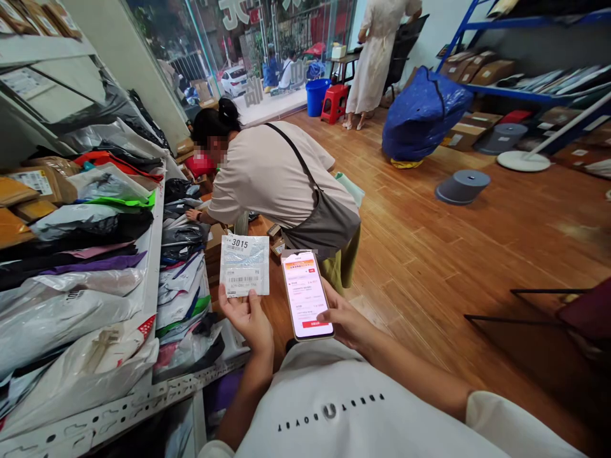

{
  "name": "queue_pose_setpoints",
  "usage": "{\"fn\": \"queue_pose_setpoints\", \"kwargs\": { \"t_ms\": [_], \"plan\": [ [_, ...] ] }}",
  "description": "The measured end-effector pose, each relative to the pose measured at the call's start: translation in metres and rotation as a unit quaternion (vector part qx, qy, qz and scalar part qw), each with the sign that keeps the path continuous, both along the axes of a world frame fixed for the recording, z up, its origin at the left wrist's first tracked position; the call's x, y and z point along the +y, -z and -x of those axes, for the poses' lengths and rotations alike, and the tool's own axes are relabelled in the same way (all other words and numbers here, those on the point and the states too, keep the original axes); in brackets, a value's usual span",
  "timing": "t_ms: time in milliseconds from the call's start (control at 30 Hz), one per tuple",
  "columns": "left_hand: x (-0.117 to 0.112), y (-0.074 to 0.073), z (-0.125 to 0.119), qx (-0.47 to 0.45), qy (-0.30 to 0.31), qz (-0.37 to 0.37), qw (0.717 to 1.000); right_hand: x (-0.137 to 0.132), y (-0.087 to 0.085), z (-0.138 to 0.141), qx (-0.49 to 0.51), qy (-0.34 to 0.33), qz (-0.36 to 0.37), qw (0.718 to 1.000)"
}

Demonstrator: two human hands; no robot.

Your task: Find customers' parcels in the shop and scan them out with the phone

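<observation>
A small flat white parcel [244, 262] is pinched along its lower edge by my left hand [248, 318]. Its printed label, marked 3015 at the top, faces me. Just right of it, my right hand [341, 315] grips a smartphone [305, 296] from its lower right side. The phone's screen is lit with a list of entries and a red button at the bottom, and my thumb lies over the screen near that button. Parcel and phone are held side by side, apart from each other, in front of my white shirt [329, 394].
A white shelf [155, 273] packed with bagged parcels stands close on my left. Right ahead, a person [281, 178] bends toward its lower part. Farther off are a blue bag [422, 114], a grey stool [462, 186], a red stool [334, 104] and another standing person [377, 57].
</observation>
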State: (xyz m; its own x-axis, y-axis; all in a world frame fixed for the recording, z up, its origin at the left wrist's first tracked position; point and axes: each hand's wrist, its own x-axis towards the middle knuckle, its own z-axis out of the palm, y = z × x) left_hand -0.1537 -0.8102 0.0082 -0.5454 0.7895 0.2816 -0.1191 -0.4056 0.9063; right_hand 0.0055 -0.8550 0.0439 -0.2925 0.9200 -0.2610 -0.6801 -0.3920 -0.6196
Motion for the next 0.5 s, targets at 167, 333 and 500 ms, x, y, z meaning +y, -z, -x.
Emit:
{"fn": "queue_pose_setpoints", "kwargs": {
  "t_ms": [167, 333, 500],
  "plan": [
    [-0.0011, 0.0006, -0.0007, 0.018, -0.021, 0.021, 0.999, -0.0021, 0.0035, 0.0005, -0.010, -0.020, -0.038, 0.999],
    [-0.0009, 0.0015, -0.0007, 0.015, -0.023, 0.022, 0.999, -0.0028, 0.0042, 0.0005, -0.018, -0.018, -0.060, 0.998],
    [-0.0013, 0.0007, -0.0010, 0.032, -0.025, 0.027, 0.999, -0.0034, 0.0056, 0.0004, -0.031, -0.016, -0.077, 0.996]
  ]
}}
